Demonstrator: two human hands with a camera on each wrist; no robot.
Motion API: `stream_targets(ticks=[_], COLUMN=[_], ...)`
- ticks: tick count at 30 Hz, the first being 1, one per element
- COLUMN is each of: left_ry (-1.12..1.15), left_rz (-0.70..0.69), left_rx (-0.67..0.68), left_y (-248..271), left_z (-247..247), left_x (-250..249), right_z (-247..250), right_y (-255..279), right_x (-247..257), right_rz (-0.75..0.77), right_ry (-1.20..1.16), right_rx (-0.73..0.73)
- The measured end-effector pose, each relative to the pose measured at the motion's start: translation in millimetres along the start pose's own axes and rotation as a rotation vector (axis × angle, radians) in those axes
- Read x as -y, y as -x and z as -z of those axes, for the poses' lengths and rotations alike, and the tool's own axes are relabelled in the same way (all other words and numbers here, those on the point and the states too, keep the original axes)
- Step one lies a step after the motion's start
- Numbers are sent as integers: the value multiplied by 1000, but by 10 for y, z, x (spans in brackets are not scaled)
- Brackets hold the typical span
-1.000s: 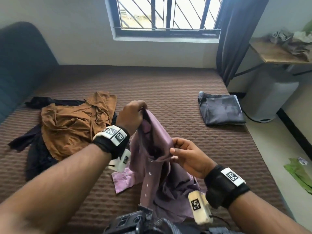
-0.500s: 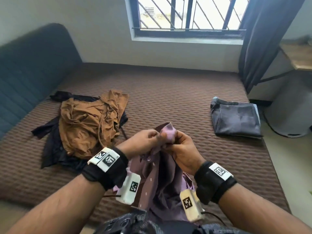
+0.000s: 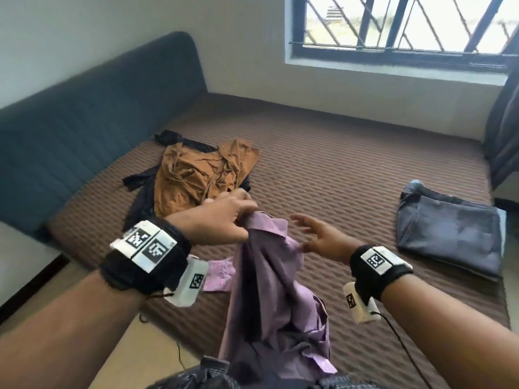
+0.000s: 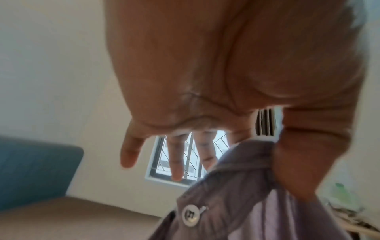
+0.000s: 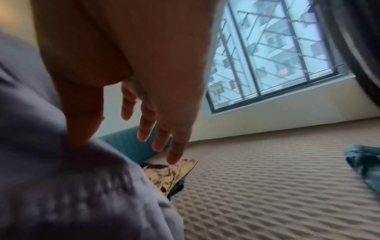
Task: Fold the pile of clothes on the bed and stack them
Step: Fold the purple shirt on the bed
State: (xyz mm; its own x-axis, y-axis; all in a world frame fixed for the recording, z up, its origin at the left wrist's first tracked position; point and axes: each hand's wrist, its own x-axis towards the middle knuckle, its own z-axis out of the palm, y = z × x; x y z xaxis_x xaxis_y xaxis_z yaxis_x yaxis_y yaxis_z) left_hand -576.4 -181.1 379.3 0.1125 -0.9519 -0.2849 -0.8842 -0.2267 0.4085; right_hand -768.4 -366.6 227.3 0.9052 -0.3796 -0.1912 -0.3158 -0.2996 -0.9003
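A purple button shirt [image 3: 269, 290] hangs in front of me over the bed's near edge. My left hand [image 3: 224, 217] pinches its top edge between thumb and forefinger, the other fingers spread; in the left wrist view the shirt [image 4: 236, 203] with a white button sits under the thumb. My right hand [image 3: 314, 234] is beside the shirt with fingers straight and spread, the thumb touching the cloth [image 5: 72, 178]. A crumpled brown garment [image 3: 202, 175] lies on a black one [image 3: 143, 192] at the left. A folded grey garment [image 3: 449, 237] lies at the right.
The brown quilted mattress [image 3: 337, 169] has bare room between the pile and the folded garment. A dark blue headboard [image 3: 98, 113] runs along the left. A barred window [image 3: 393, 26] is on the far wall, and a dark curtain [image 3: 502, 122] hangs at the right.
My right hand let go of the shirt's top and opened beside it. The left hand keeps its hold there. My view swung to the left.
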Motion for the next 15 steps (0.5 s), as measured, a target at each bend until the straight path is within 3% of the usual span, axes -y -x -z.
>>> stream_targets(ticks=[3,5,9,13,15], left_ry=[-88,-20,44,63,264], left_rz=[110,148,188,127,230], left_rx=[-42,-140,-510,-1147,-1366], left_y=[182,298,565,766,682], left_z=[36,-58,-262,-40,-133], left_x=[-8,-5,167,452,633], right_z=[-228,-404,-459,-207,-28], right_y=[-182,-260,-338,-288,-237], right_x=[-144,-211,-194,207,630], right_rz=[27,-19,10,131,264], right_ry=[272,304,259,47,-58], right_rx=[264,267,64,-341,-440])
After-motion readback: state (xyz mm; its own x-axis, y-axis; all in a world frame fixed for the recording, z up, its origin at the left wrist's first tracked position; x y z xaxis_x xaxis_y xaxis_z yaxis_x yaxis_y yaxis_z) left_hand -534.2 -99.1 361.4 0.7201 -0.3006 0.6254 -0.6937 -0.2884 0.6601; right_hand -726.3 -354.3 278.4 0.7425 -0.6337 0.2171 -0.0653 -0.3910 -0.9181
